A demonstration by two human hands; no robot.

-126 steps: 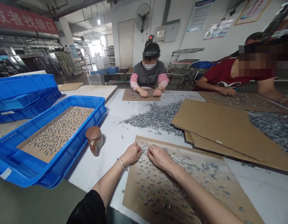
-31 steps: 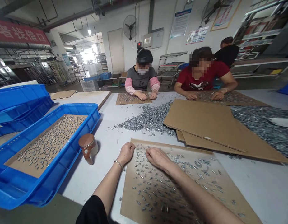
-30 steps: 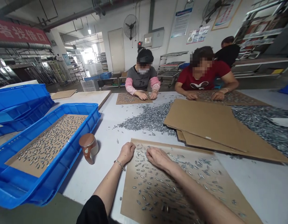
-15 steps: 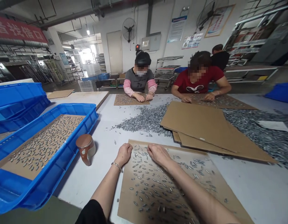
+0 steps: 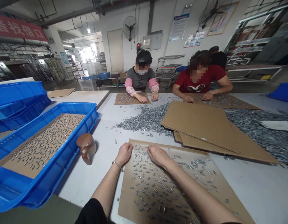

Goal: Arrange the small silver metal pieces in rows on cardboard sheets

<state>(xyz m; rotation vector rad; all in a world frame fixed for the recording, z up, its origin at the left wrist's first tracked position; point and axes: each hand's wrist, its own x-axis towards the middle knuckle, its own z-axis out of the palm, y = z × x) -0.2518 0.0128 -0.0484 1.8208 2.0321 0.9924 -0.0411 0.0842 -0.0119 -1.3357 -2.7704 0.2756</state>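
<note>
1. A cardboard sheet [image 5: 162, 199] lies flat on the white worktop [image 5: 262, 189] right in front of the person, strewn with small metal pieces [image 5: 155, 183].
2. The left hand [image 5: 124, 153] rests at the sheet's far left corner, fingers curled in loosely; whether it holds a piece cannot be told.
3. The right hand [image 5: 158, 154] lies palm down on the sheet just beside the left, fingers bent onto the pieces, nothing visibly gripped.
4. A brown cup [image 5: 86, 148] stands left of the hands, beside a blue crate [image 5: 88, 119] holding another covered sheet.
5. Beyond, a heap of pieces [image 5: 146, 119] borders stacked bare cardboard [image 5: 200, 124].
6. Across the worktop, two other people work at their own sheets.
</note>
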